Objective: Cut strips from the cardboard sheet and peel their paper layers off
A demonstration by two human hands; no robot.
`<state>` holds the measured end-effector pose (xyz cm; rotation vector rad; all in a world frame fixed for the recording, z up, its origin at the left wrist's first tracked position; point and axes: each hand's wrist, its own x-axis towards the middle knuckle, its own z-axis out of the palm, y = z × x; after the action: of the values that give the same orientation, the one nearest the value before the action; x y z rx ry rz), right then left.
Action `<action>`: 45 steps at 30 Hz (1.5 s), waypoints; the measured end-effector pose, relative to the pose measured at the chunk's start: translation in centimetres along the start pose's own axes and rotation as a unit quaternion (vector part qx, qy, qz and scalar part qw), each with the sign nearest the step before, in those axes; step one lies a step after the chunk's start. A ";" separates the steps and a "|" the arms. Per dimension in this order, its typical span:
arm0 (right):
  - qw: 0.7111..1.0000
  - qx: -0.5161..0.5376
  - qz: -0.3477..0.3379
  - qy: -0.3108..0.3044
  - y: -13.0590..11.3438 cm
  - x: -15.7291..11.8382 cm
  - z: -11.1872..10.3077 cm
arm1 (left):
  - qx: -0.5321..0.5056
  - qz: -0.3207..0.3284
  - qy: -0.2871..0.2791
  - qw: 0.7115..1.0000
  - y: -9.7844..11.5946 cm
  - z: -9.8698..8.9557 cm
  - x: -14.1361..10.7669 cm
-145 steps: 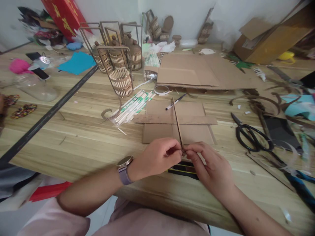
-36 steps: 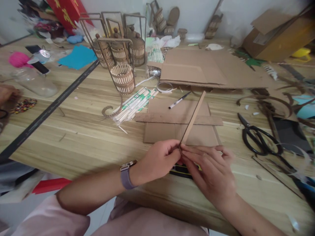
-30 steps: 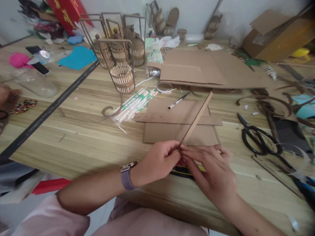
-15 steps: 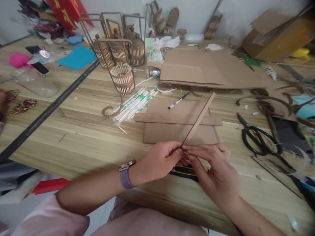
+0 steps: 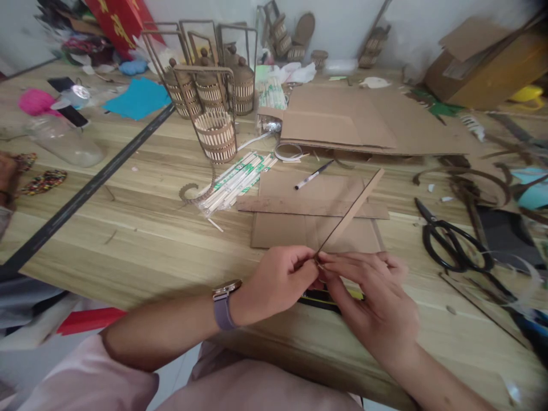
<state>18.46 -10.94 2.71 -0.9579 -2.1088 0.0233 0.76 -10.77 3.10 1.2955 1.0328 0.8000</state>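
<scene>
Cardboard strip [image 5: 351, 212], slanting toward frame's upper right, is pinched at its lower end by left hand [image 5: 276, 285] and right hand [image 5: 377, 302].

cardboard strip [image 5: 353, 211] in both hands [image 5: 272, 288]

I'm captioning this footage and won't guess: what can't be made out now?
Head view throughout:
Cardboard strip: lower end hidden by the left hand and right hand.
Black-and-yellow object: mostly covered by those hands.
Co-worker's hand: cut off by the left edge.
Gold lettering on the red panel: too blurred.
</scene>
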 end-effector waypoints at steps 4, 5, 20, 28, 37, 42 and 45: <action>0.998 0.044 0.051 0.015 0.1 0.0 0.0 | 0.014 0.010 -0.001 1.000 0.2 -0.1 -0.1; 0.996 0.057 0.062 0.017 0.1 0.0 0.0 | 0.021 0.013 -0.003 1.000 0.3 -0.1 -0.2; 0.999 0.042 0.022 0.022 0.0 -0.5 0.0 | 0.024 0.009 -0.019 1.000 0.1 -0.1 0.0; 0.989 0.108 0.097 0.016 0.0 -0.8 0.4 | 0.035 0.009 -0.010 0.999 0.1 -0.2 -0.1; 0.955 0.208 0.209 0.012 -0.2 -0.5 -0.1 | 0.095 0.017 -0.017 0.995 0.7 -0.5 -0.2; 0.961 0.202 0.186 0.013 0.1 -0.7 -0.1 | 0.094 0.038 -0.039 0.994 0.4 -0.6 -0.1; 0.983 0.135 0.127 0.018 0.4 -0.6 0.0 | 0.093 0.054 -0.040 0.993 0.4 -0.6 -0.1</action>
<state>18.90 -11.03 2.16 -1.0440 -1.8792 0.4074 0.20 -10.57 3.54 1.5404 0.9985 0.7400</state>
